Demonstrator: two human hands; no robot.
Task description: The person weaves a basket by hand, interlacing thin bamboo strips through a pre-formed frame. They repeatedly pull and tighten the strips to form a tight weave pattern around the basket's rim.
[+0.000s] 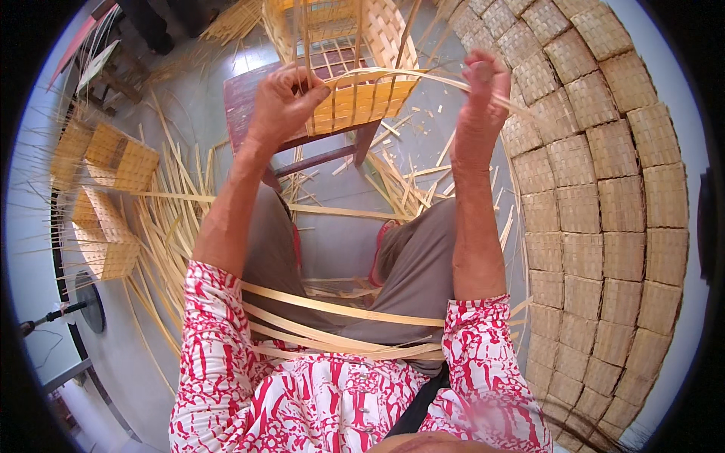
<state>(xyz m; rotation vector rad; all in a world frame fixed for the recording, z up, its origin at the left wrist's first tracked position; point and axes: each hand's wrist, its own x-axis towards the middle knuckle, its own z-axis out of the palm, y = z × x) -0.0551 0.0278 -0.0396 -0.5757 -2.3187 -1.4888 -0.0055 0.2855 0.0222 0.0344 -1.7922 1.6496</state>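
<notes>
On a dark red wooden stool (245, 106) in front of me stands a partly woven yellow basket (355, 103), its upright strips rising above the woven side. My left hand (291, 102) is closed in a pinch at the basket's near left corner, around an upright strip; its fingertips partly hide what they grip. A long, thin bamboo strip (434, 76) curves from the basket's upper edge to the right. Raised to the right of the basket, my right hand (482, 102) has its fingers curled around that strip, whose tail passes beyond the hand.
Several loose bamboo strips (343, 313) lie across my lap. More strips (177, 219) are heaped on the floor at left, beside partly woven baskets (106, 234) with spiky uprights. Stacked woven baskets (589, 189) form a wall along the right. A round black stand base (91, 302) is at far left.
</notes>
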